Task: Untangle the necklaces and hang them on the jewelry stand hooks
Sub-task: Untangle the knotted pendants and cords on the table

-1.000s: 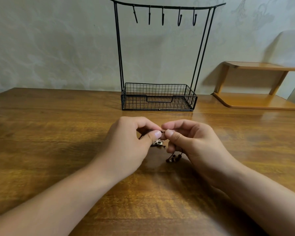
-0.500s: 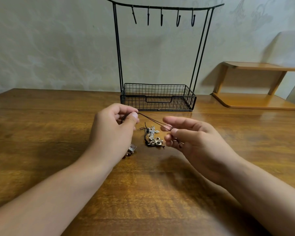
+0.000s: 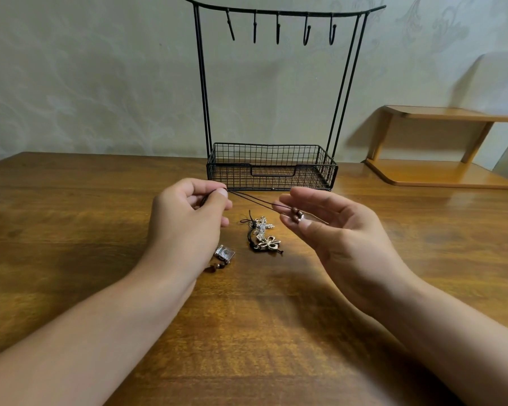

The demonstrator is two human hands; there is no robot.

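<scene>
A thin dark necklace cord [image 3: 252,200] runs taut between my two hands, just above the table. My left hand [image 3: 188,224] pinches one end between thumb and forefinger. My right hand [image 3: 335,232] lies palm up and pinches the other end by its brown beads [image 3: 296,216] with the thumb. Under the cord, a tangle of cords with silver and gold pendants [image 3: 264,236] lies on the table. A square silver pendant [image 3: 224,253] with brown beads lies beside my left wrist. The black wire jewelry stand [image 3: 272,171] stands behind, with its several hooks [image 3: 277,28] bare.
The wooden table [image 3: 71,230] stretches wide to the left and toward me. A small wooden two-tier shelf [image 3: 440,174] stands at the back right against the wall. The stand's basket base holds nothing.
My hands have drawn apart from a close pinch over the tangle. One cord now stretches between them, and the pendant tangle and square pendant lie exposed on the table.
</scene>
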